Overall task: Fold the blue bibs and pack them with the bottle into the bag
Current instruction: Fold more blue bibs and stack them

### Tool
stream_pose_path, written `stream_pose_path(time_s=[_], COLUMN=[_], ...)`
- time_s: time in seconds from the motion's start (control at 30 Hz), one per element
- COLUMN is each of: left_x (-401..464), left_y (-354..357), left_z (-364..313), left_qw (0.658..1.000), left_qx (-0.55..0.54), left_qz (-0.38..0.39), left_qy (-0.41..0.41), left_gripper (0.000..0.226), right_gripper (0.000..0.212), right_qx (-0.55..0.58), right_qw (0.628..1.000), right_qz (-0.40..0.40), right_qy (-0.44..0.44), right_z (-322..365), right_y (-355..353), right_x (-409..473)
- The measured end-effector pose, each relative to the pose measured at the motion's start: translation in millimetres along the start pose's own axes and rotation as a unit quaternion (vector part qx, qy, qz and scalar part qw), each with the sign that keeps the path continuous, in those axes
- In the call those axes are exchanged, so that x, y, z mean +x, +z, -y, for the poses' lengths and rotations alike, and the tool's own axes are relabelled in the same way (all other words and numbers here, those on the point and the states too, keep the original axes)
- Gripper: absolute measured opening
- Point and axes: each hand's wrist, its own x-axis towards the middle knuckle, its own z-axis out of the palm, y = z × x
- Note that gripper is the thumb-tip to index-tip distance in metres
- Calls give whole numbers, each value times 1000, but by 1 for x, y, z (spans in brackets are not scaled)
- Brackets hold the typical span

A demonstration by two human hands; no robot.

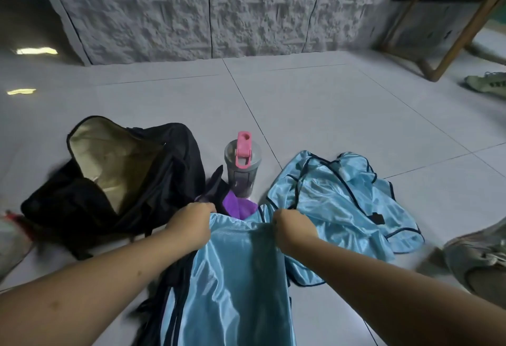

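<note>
Beside the bag (109, 181) (open), both hands (191, 222) grip bib (235, 277) edge.

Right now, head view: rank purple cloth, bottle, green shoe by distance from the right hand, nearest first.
From the right hand, which grips the held blue bib:
1. Purple cloth, just to its left, on the floor by the bag.
2. Bottle, upright, farther out and slightly left.
3. Green shoe, far off at the right edge, near the wooden frame.
</note>
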Motion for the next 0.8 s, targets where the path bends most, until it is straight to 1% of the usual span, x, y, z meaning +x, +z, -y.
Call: stream_pose_path(time_s=[0.1, 0.13, 0.17, 0.23, 0.3, 0.4, 0.43, 0.5, 0.53, 0.6, 0.67, 0.7, 0.73, 0.8], left_x=[-1, -1, -1, 0, 1, 5, 6, 10, 12, 14, 18, 19, 22, 23], left_y=[-3, -4, -5, -6, -4, -1, 0, 4, 7, 12, 19, 21, 25, 28], left_z=[-11, -16, -23, -38, -54, -80, -88, -103, -111, -120, -133, -139, -145, -154], left_qw=[998, 997, 996, 994, 993, 990, 988, 985, 984, 981, 979, 978, 977, 975], left_qx=[55, 77, 91, 93, 66, -8, -38, -83, -100, -131, -147, -155, -166, -178], left_qz=[12, 7, -3, -37, -75, -108, -110, -107, -104, -92, -78, -73, -69, -59], left_qy=[13, 15, 19, 34, 58, 90, 97, 105, 106, 107, 113, 116, 117, 116], left_gripper=[49, 52, 52, 47, 42, 31, 27, 22, 20, 17, 18, 19, 21, 21], right_gripper=[16, 16, 16, 24, 33, 38, 43, 62, 74, 94, 100, 96, 86, 56], right_qx=[32, 50, 70, 98, 122, 131, 120, 102, 109, 111, 97, 102, 108, 112], right_qw=[999, 999, 997, 995, 990, 982, 980, 976, 974, 974, 974, 971, 969, 967], right_qz=[-6, -7, -11, -33, -71, -138, -158, -184, -178, -129, -64, -35, -11, 17], right_qy=[-2, -1, 2, 11, 5, 1, 8, 52, 86, 148, 197, 212, 222, 230], right_z=[-4, -5, -7, -14, -27, -54, -63, -82, -93, -110, -131, -141, -149, -159], right_y=[1, -2, -7, -17, -26, -33, -33, -33, -33, -32, -31, -30, -32, -35], right_x=[0, -1, -3, -5, -4, -2, 1, 4, 6, 10, 11, 12, 11, 7])
